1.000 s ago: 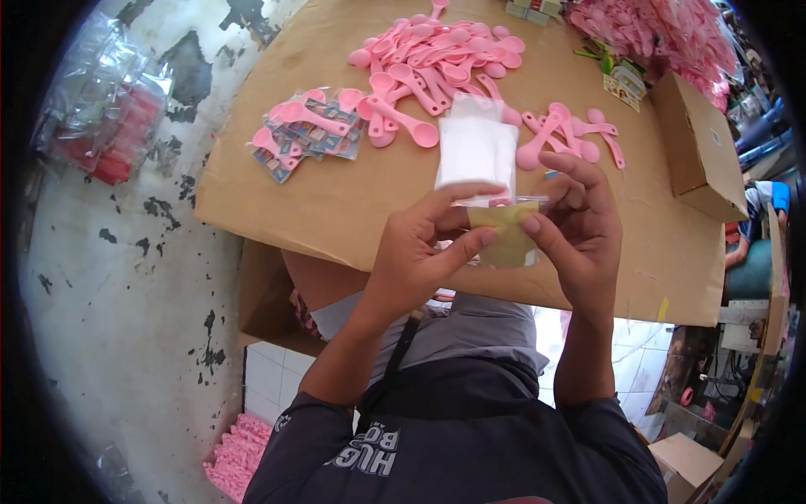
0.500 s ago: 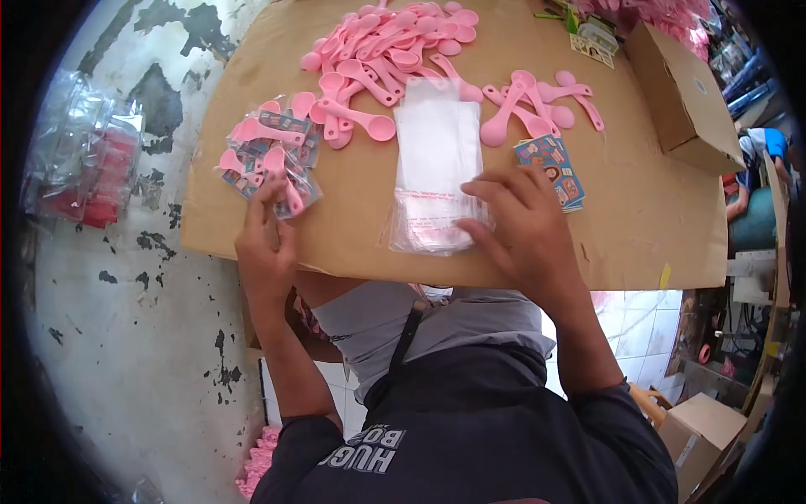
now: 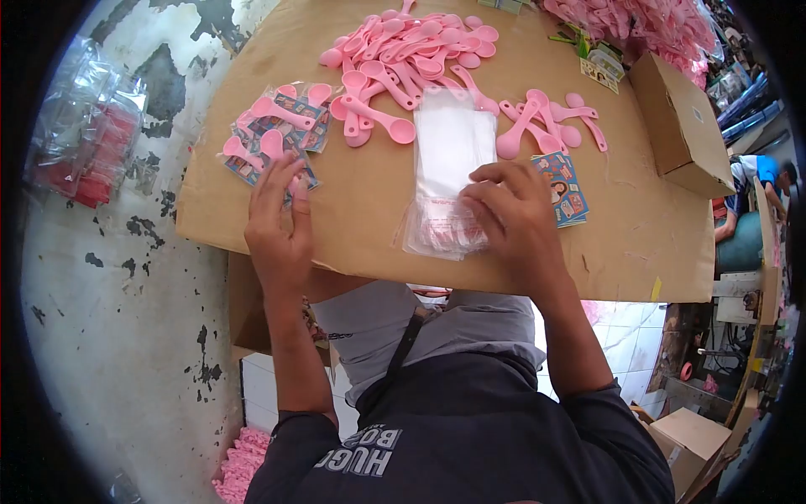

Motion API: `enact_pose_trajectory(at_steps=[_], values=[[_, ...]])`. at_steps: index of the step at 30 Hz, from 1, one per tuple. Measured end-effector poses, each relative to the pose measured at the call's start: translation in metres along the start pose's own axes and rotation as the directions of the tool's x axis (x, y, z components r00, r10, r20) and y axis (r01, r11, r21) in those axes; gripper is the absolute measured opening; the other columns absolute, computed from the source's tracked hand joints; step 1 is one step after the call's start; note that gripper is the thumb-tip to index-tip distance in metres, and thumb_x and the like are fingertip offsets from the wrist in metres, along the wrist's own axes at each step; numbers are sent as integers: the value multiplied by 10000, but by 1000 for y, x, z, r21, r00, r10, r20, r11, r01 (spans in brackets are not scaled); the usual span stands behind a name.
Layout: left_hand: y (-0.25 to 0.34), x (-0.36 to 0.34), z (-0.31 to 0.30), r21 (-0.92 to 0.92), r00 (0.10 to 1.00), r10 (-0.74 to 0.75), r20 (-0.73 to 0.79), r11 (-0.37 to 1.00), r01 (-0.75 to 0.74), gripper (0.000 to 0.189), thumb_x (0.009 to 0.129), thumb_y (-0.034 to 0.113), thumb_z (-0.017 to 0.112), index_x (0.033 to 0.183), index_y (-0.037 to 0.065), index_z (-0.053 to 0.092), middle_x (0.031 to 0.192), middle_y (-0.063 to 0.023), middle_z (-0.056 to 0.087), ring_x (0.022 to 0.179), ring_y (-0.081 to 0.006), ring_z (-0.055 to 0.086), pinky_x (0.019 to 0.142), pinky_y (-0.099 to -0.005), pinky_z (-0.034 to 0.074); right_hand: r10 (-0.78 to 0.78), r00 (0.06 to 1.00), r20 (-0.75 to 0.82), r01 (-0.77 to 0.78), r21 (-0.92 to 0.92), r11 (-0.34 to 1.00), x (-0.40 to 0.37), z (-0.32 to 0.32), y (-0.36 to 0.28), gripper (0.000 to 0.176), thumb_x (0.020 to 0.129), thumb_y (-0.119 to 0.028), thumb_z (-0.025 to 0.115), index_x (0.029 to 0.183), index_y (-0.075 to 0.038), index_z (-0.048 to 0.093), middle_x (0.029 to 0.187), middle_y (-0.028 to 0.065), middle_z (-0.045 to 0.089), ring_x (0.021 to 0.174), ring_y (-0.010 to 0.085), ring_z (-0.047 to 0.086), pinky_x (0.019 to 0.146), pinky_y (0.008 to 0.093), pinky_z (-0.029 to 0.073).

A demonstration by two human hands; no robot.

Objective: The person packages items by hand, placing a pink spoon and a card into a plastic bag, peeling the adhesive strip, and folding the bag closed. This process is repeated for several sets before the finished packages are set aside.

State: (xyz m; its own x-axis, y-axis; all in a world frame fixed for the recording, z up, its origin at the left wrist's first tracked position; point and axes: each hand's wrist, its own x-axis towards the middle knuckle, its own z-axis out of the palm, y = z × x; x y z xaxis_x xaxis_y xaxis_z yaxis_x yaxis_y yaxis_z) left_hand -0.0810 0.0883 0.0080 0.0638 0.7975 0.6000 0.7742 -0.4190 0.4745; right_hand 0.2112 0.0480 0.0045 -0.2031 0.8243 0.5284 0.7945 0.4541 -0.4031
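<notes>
My left hand (image 3: 281, 206) lies over the near edge of a heap of clear packets (image 3: 290, 122) holding pink spoons and blue cards, its fingers stretched out and touching the nearest packet. Bent but apart, the fingers of my right hand (image 3: 514, 206) rest at the right edge of a stack of clear plastic bags (image 3: 453, 143); nothing shows in them. Just right of that hand is a small stack of blue printed cards (image 3: 564, 189), partly covered by it. Loose pink spoons (image 3: 537, 122) lie beyond the cards, and a larger spoon pile (image 3: 420, 42) is behind the bags.
A cardboard box (image 3: 680, 126) stands on the right of the brown table (image 3: 630, 260). Pink items in plastic (image 3: 638, 25) fill the far right corner. Bags hang on the left wall (image 3: 88, 126). Another person (image 3: 756, 172) is at the far right.
My left hand has come down with its fingers straighter over the nearest packet. My right hand's fingers have curled closer over the bags. The whole view has shifted slightly.
</notes>
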Motion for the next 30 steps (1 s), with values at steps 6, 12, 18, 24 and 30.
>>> enact_pose_trajectory(at_steps=[6,12,18,24,30], values=[[70,-12,16,-673,768,-185,613,386,631,337,1086,240,555,1155,-57,699,1005,-101,737,875,-130,673,809,-285,531,-42,984,-176,49,33,998,3,-28,-16,159,792,-75,759,947,-94,729,1092,59,678,1029,286,609,884,422,473],[83,-10,44,-662,673,-125,729,124,739,301,1079,226,571,1190,-35,671,1021,-148,740,895,-169,714,810,-295,570,-170,985,11,165,204,965,-8,-50,-28,197,812,-145,791,977,-77,708,1124,82,665,1049,297,616,891,414,497],[103,-4,38,-734,684,-276,675,-153,662,260,1050,136,595,1273,1,591,1074,-153,737,955,-198,735,841,-338,616,535,808,-247,-549,14,836,-23,-69,20,380,869,-305,820,1043,-13,649,1049,123,640,970,291,606,808,419,493],[95,-12,58,-759,708,-274,651,-261,597,246,1028,123,640,1235,-7,618,1087,-164,735,990,-240,739,911,-366,621,739,673,-16,-717,231,658,-33,-67,53,347,938,-302,769,952,10,617,796,89,615,738,157,556,690,344,466],[103,-6,59,-808,770,-256,585,-266,525,238,1028,145,649,1194,-26,644,1109,-193,735,1065,-293,731,969,-398,605,703,702,-115,-652,296,699,-40,-67,69,244,996,-229,693,999,16,694,758,58,612,732,113,550,666,294,450]])
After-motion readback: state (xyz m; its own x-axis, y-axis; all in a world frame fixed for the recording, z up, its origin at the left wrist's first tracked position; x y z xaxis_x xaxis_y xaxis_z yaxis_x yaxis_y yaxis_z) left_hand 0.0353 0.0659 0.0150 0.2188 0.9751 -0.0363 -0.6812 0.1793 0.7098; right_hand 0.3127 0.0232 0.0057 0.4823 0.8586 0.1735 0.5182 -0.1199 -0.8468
